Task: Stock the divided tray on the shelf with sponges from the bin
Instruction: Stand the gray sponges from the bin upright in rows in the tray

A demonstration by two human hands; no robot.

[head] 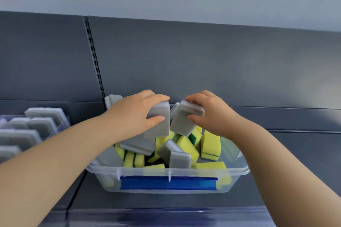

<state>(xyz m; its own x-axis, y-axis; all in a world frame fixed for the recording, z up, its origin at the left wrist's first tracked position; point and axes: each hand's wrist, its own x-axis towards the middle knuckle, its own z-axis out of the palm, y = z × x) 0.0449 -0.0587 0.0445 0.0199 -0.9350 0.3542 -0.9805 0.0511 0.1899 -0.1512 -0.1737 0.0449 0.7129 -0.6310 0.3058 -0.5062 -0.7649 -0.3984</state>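
No text, label, brand or number can be read anywhere; the blue strip (168,183) on the clear bin (238,171) carries no legible writing.

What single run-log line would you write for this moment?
stage: picking from bin | left hand: grips grey sponge | right hand: grips second grey sponge | divided tray: holds grey sponges

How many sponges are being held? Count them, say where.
2. The left sponge is gripped by the left hand; the right sponge is pinched by the right hand. Both are grey, over the bin. Palms could hide more.
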